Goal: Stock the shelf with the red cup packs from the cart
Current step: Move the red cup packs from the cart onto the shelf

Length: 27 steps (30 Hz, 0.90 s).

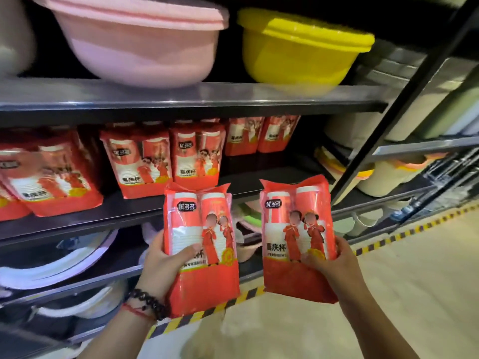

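A dark metal shelf (85, 216) carries red cup packs (145, 164) standing upright in a row, some further back. The board above (181, 99) holds a pink basin (140, 42) and a yellow basin (298, 50); lower boards hold what look like more basins

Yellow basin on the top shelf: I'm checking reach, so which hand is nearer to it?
Right. The right hand holds a pack almost straight below the yellow basin; the left hand holds its pack lower left of it.

Left hand (166, 265) and right hand (329, 263) raised, each grip clasping pack
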Each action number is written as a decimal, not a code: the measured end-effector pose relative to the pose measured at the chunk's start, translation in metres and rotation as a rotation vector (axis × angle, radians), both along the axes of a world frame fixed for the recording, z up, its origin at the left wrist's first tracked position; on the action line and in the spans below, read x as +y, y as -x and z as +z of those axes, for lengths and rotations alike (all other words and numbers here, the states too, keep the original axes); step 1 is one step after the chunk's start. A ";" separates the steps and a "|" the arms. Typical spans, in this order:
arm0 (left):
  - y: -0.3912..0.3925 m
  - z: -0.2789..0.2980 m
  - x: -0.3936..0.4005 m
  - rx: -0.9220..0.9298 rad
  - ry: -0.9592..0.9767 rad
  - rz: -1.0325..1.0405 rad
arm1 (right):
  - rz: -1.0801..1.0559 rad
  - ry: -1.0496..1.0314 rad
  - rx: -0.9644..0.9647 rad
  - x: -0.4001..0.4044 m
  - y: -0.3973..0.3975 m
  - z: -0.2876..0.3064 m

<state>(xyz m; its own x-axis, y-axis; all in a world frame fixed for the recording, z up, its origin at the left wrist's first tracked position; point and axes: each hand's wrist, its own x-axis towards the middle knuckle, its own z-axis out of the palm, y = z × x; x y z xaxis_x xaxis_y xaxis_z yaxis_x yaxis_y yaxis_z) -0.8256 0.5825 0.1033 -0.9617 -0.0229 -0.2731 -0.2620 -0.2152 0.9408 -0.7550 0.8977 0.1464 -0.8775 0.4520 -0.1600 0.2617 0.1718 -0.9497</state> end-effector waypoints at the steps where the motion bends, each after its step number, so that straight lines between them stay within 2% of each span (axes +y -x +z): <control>1: 0.011 0.000 0.004 0.003 -0.011 -0.004 | -0.010 0.002 0.008 0.003 0.006 0.002; 13: 0.098 0.015 0.078 -0.042 -0.068 -0.082 | -0.054 0.008 0.016 0.067 0.080 -0.001; 27: 0.166 0.026 0.205 -0.024 -0.122 0.129 | 0.196 0.131 0.044 0.198 0.213 -0.008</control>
